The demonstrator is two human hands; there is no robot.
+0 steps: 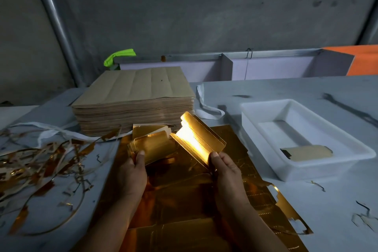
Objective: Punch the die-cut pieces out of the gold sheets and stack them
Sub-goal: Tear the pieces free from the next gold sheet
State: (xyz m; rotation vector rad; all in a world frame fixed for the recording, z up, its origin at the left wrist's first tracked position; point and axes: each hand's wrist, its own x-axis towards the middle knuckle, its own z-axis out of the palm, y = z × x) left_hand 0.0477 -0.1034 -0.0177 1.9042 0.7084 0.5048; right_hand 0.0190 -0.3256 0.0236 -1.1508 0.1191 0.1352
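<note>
Your left hand grips one gold die-cut piece; your right hand pinches another, brightly lit piece, both above the gold sheet at the bench's near edge.

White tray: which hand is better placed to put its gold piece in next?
Probably right. The right hand grips a gold piece nearest the white tray; the left hand, holding its own pieces, would have to reach across.
</note>
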